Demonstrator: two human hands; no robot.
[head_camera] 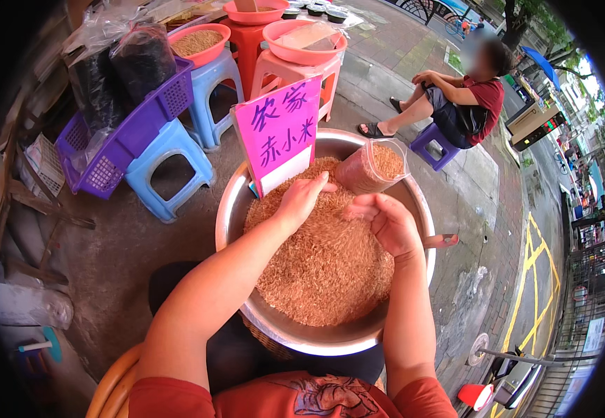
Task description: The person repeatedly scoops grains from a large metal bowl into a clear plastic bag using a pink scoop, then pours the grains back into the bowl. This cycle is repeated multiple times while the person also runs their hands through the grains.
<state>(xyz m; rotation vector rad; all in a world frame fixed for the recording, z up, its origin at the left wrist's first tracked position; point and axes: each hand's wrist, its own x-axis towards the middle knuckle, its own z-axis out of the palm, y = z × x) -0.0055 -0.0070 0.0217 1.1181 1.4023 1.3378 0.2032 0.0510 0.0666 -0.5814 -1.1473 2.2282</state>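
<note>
A wide metal basin (429,209) before me holds a heap of reddish-brown grain (328,282). Over the heap's upper part is my left hand (305,198), palm turned inward, fingers apart. My right hand (388,222) is cupped above the grain on the right, fingers curled; some blurred grains show at its fingers, but whether it holds any cannot be told. A clear plastic container (368,170) full of the grain leans in the basin just beyond both hands. Behind my left hand stands a pink handwritten sign (281,130), its lower end in the basin. A brown handle (441,240) crosses the right rim.
Blue stools (169,172) and a purple plastic basket (130,149) with dark bagged goods stand at the left. Pink bowls (305,57) rest on stools beyond the basin. A person (482,99) sits on a purple stool (434,149) at the upper right.
</note>
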